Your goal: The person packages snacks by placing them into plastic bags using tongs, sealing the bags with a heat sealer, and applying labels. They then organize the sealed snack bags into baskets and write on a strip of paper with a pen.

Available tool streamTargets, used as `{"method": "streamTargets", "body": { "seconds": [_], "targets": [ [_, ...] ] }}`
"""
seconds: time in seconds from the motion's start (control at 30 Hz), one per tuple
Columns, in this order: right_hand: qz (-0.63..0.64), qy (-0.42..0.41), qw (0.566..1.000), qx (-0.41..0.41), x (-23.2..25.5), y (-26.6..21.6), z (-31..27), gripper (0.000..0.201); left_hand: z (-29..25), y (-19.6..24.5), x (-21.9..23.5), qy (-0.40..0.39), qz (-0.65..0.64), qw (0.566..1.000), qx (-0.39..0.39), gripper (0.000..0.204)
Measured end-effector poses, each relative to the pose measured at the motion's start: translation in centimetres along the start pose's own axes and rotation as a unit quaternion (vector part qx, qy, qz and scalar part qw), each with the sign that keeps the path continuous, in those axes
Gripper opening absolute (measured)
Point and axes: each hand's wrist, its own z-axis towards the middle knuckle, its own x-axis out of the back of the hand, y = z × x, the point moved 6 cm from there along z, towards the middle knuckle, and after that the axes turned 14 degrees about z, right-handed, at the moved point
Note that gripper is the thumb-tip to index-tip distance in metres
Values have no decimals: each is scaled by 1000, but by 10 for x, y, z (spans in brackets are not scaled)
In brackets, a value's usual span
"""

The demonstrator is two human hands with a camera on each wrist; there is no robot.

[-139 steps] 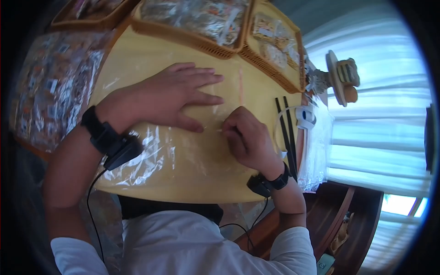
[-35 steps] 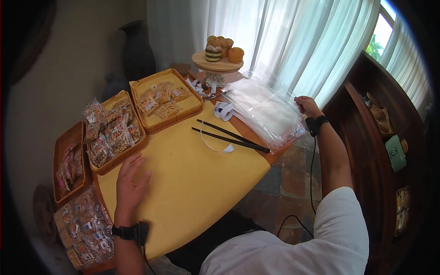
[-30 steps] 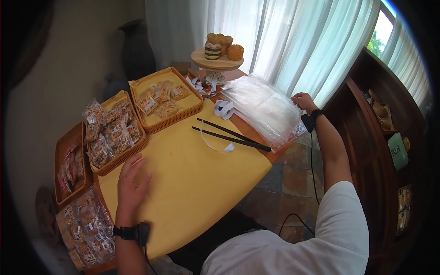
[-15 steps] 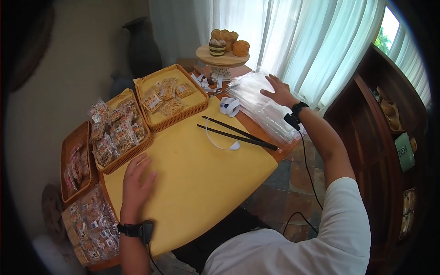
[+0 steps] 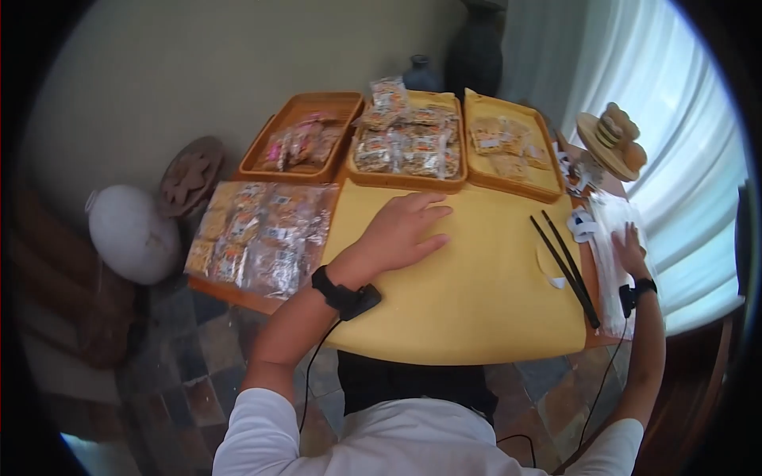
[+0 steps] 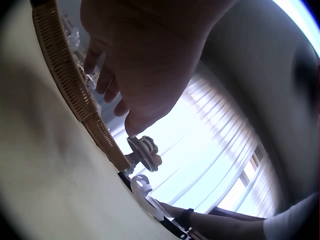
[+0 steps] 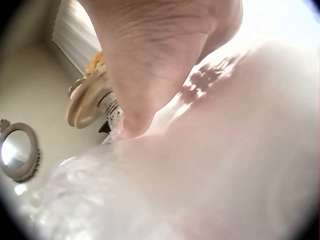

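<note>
My right hand lies with straight fingers on a stack of clear plastic bags at the table's right edge. In the right wrist view, thumb and palm come down close over the shiny plastic. Above the yellow tabletop, my left hand hovers with relaxed, spread fingers and holds nothing. The left wrist view shows its palm and fingers beside the baskets' woven side. Two black strips and a curl of white ribbon lie between the hands, nearer the right one.
Three wicker baskets line the back: one with pink-marked packets, one piled with snack packets, one with a few packets. A sheet of packed snacks lies at the left. A bread stand stands at the back right.
The head view has swung left. My right hand, earlier pinching at the bags' far edge, has moved over the stack and now rests on it. My left hand stays near the middle basket.
</note>
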Motion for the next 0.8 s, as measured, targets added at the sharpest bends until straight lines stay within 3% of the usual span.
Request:
{"method": "streamTargets", "body": {
  "seconds": [0.03, 0.1, 0.2, 0.3, 0.33, 0.37, 0.4, 0.47, 0.53, 0.57, 0.63, 0.67, 0.73, 0.8],
  "targets": [
    [154, -39, 945, -287, 65, -38, 4, 79, -2, 9, 12, -10, 20, 1000, 1, 49],
    [211, 102, 944, -234, 86, -31, 26, 72, -10, 20, 28, -27, 36, 999, 0, 50],
    [358, 205, 903, -123, 196, -144, 56, 50, -37, 16, 55, -8, 81, 997, 17, 53],
    [418, 194, 888, 1, 242, -250, 64, 45, -67, -19, 84, -35, 220, 957, 186, 46],
    [520, 153, 840, -2, 256, -293, 60, 41, -78, -31, 94, -40, 272, 935, 226, 45],
    [550, 119, 827, 10, 262, -325, 59, 38, -90, -40, 99, -41, 276, 933, 226, 45],
    [517, 97, 849, 45, 268, -353, 57, 39, -106, -52, 103, -35, 327, 912, 245, 42],
    [591, 15, 803, 73, 255, -398, 58, 41, -123, -63, 109, -30, 381, 885, 266, 39],
    [618, -24, 776, 124, 239, -434, 62, 38, -139, -81, 105, -140, 366, 850, 351, 34],
    [621, -23, 773, 126, 224, -445, 64, 38, -145, -89, 104, -141, 370, 848, 351, 34],
    [737, -159, 652, 85, 178, -471, 67, 32, -148, -95, 101, -118, 351, 880, 296, 32],
    [739, -157, 650, 85, 168, -476, 69, 32, -150, -98, 104, -118, 354, 880, 295, 32],
    [771, -191, 606, 43, 148, -482, 69, 27, -146, -100, 112, -89, 260, 915, 295, 26],
    [792, -195, 578, 29, 136, -481, 71, 26, -141, -96, 121, -62, 231, 924, 300, 24]
  ]
}}
